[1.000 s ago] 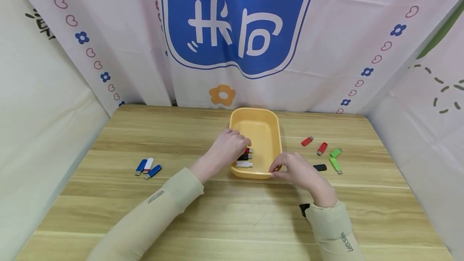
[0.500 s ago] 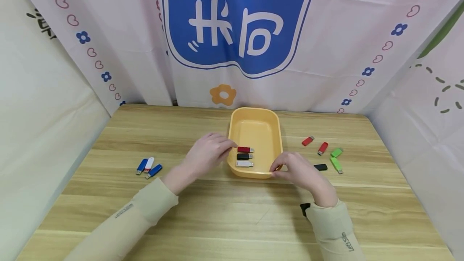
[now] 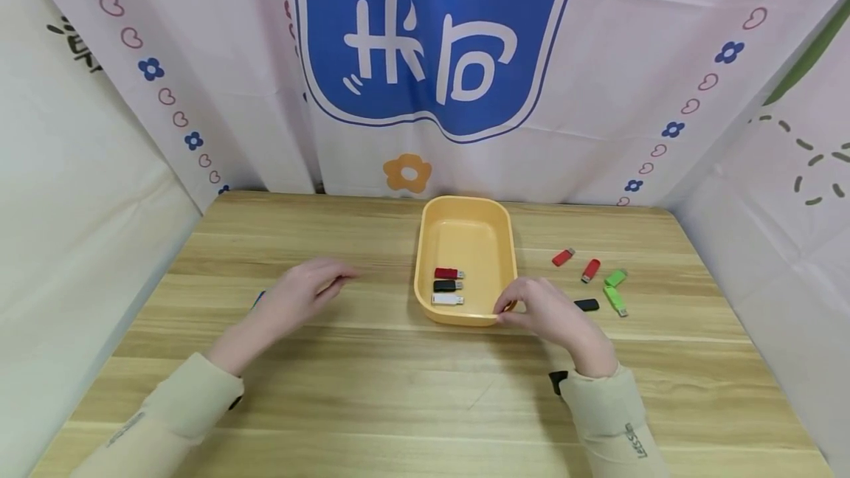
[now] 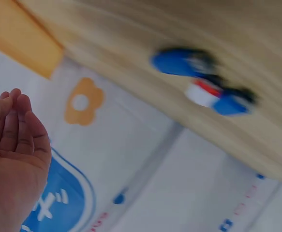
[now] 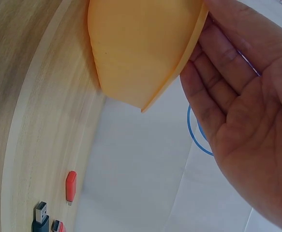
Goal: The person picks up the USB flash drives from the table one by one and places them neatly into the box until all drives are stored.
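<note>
My right hand (image 3: pixel 547 316) pinches the near right corner of a yellow plastic tray (image 3: pixel 474 246), thumb outside the rim and fingers inside. In the tray's near left part lie a red USB stick (image 3: pixel 448 273), a black USB stick (image 3: pixel 445 286) and a white USB stick (image 3: pixel 445 300), in a column with plugs to the right. My left hand (image 3: pixel 295 301) is empty, fingers loosely bent, over the table left of the tray. It hides most of a small group there; the left wrist view shows two blue USB sticks (image 4: pixel 174 62) and a white-and-red USB stick (image 4: pixel 201 94), blurred.
Right of the tray lie two red USB sticks (image 3: pixel 590 271), two green USB sticks (image 3: pixel 614 301) and a black one (image 3: pixel 586 305), partly behind my right hand. A printed cloth (image 3: pixel 358 161) hangs at the wooden table's (image 3: pixel 425 404) back edge, with white cloth on both sides.
My left hand let go of the red USB stick in the tray, drew out over the left rim and moved left over the blue and white sticks. The right hand stayed put.
</note>
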Demonstrator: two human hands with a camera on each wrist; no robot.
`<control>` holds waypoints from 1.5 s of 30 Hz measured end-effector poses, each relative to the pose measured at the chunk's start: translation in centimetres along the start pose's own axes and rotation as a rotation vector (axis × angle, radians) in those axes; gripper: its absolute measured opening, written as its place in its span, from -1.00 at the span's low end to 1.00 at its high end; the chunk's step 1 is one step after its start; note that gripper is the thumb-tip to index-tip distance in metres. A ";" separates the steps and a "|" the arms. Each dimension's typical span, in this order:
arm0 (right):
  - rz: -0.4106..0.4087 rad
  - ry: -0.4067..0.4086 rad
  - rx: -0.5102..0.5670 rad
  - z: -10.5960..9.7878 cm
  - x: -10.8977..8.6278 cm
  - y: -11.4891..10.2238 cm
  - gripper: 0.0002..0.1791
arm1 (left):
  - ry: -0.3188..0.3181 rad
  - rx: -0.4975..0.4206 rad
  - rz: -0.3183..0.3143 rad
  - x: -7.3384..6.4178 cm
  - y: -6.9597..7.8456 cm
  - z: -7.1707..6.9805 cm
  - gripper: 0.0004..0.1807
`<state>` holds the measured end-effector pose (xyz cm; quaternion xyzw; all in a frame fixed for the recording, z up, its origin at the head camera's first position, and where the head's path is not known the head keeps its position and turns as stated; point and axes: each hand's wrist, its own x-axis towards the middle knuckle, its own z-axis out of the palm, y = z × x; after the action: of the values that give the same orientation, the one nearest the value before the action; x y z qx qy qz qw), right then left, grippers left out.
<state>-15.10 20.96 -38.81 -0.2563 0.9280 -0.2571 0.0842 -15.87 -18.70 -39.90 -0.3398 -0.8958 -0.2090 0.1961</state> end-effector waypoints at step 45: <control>-0.013 0.001 0.003 0.0 0.2 0.4 -0.96 | -0.310 0.106 -0.297 -10.1 -9.3 -4.4 -0.59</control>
<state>-15.40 21.11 -39.05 -0.2622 0.9258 -0.2594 0.0827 -14.33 -32.56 -43.49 -0.2216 -0.9651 -0.1336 0.0408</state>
